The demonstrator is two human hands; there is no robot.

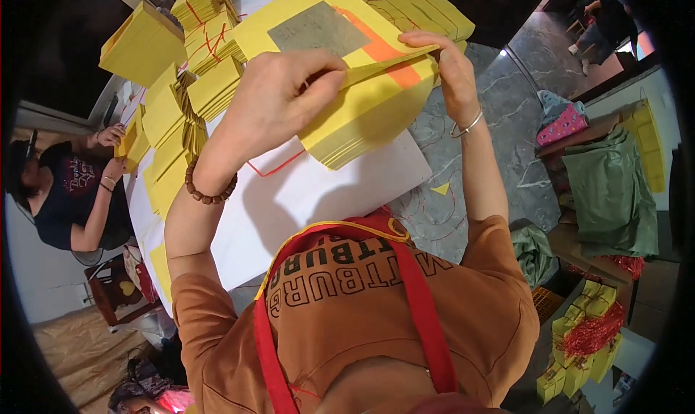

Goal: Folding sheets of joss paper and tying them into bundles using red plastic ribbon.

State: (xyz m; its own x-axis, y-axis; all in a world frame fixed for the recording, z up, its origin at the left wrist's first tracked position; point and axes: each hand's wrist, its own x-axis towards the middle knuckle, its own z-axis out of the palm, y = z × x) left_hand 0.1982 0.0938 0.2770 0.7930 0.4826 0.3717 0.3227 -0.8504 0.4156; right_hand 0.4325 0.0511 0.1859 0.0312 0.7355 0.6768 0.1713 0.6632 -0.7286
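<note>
In front of me is a thick stack of yellow paper (376,128), its layered edges facing me. The top yellow paper (304,12) carries a dull metallic rectangle and an orange stripe. Its near edge is raised and folded over. My left hand (282,95), with a brown bead bracelet above it, is closed in a pinch on the left part of that edge. At the right end, my right hand (452,74) grips the same edge between fingers and thumb, and a silver bangle circles the wrist.
A white tabletop (333,197) lies beneath the stack. Several yellow paper bundles (206,41), some tied with red string, crowd its far left. At left, a co-worker (72,186) handles a yellow piece. Green sacks (612,189) and tied yellow bundles (586,341) are at right.
</note>
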